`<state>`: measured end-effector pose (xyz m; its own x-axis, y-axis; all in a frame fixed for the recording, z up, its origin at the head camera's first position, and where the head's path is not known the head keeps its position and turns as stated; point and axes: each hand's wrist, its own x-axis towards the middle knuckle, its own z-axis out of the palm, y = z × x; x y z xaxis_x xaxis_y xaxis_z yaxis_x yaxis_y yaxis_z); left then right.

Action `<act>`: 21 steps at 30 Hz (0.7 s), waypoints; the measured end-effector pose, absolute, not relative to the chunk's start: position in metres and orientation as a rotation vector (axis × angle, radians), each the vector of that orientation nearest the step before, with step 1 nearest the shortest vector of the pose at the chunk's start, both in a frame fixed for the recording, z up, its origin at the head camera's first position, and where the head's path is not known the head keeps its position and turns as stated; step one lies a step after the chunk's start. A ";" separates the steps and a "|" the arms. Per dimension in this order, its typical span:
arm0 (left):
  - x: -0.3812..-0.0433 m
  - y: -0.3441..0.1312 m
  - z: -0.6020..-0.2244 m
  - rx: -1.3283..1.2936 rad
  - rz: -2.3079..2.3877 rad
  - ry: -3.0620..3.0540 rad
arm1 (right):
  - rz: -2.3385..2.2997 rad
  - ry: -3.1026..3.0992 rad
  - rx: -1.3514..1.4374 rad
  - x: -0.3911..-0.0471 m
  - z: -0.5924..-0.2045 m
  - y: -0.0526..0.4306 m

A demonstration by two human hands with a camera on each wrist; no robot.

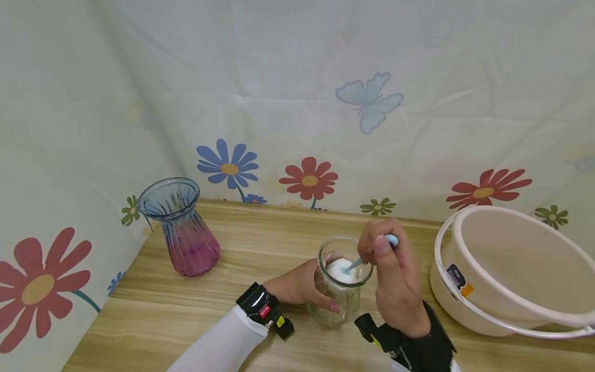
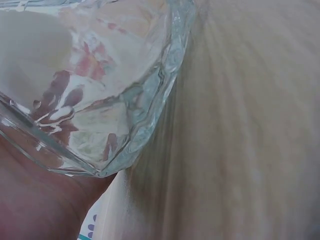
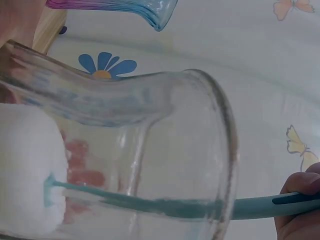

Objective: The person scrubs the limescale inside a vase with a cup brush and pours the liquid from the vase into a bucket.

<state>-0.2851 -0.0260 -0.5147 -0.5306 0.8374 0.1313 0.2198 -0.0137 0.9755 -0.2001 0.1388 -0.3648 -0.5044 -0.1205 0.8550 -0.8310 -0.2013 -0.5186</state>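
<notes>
A clear glass vase (image 1: 331, 316) stands near the front middle of the table. My left hand (image 1: 299, 284) wraps round its side, thumb toward me. Inside the glass sits the white sponge head of a cup brush (image 1: 341, 269). My right hand (image 1: 395, 289) grips the pale blue handle (image 3: 250, 207) above the rim. In the right wrist view the handle runs through the mouth to the sponge (image 3: 30, 170). The left wrist view shows the vase's thick base (image 2: 145, 120) close to the tabletop; whether it touches cannot be told.
A ribbed blue-and-pink glass vase (image 1: 192, 232) stands at the back left. To the right is a large cream bucket (image 1: 502, 299) with its handle lowered toward the front. A flower-printed cloth (image 1: 279, 103) hangs behind the wooden table (image 1: 260, 248).
</notes>
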 end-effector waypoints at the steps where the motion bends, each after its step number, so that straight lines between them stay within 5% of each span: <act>1: -0.285 -0.026 -0.515 1.100 1.579 1.760 | 1.773 -1.515 1.127 -0.199 -0.364 0.139; 21: -0.284 -0.024 -0.516 1.092 1.597 1.773 | 1.764 -1.587 1.081 -0.212 -0.374 0.139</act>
